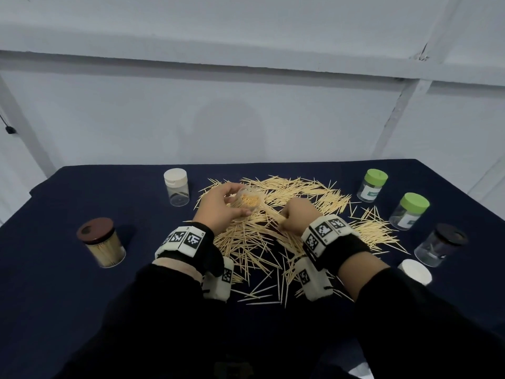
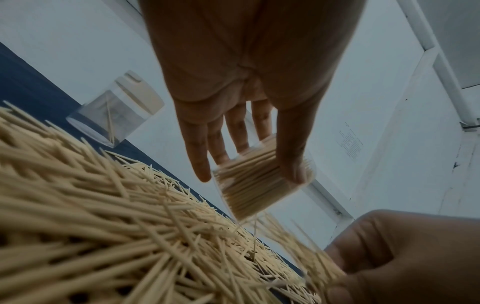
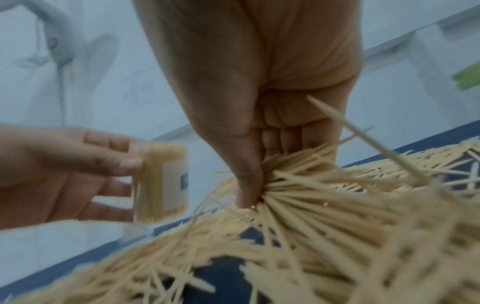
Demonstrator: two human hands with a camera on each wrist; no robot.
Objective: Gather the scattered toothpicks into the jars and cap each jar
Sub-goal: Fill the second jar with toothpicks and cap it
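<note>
Nearest, at the bottom of the head view, we see two dark sleeves [image 1: 169, 324] and wrist bands with black-and-white markers. Just above them, centre frame, loose toothpicks [image 1: 254, 250] lie scattered across a dark blue cloth [image 1: 68, 291].

Right hand [image 1: 299, 216]: fingers and thumb clenched round a bunch of toothpicks [image 3: 293, 185], low over the pile, centre frame. Right wrist view shows the sticks fanning out from under the thumb [image 3: 246, 185]; that picture is blurred.

Left hand [image 1: 218, 206]: grasping a small clear jar [image 1: 246, 203], no cap on it, tilted with its mouth toward the right hand. Left wrist view shows the jar packed with toothpicks, thumb on one side, fingers [image 2: 200, 160] on the other. Jar held above the pile, just left of the right hand, not touching it.

Lower right of the head view: a white cap [image 1: 415, 272] lying on the cloth. Left of frame: a brown-capped jar [image 1: 102, 242], full of toothpicks. Right edge: a dark-capped jar [image 1: 440, 246]; contents unclear.

Farther back, right: two green-capped jars [image 1: 410, 210], one behind the other, both mostly see-through. Farther back, left of centre: a white-capped jar [image 1: 176, 190]; left wrist view shows a single toothpick inside.

Behind the table, a pale grey wall [image 1: 246, 105].
</note>
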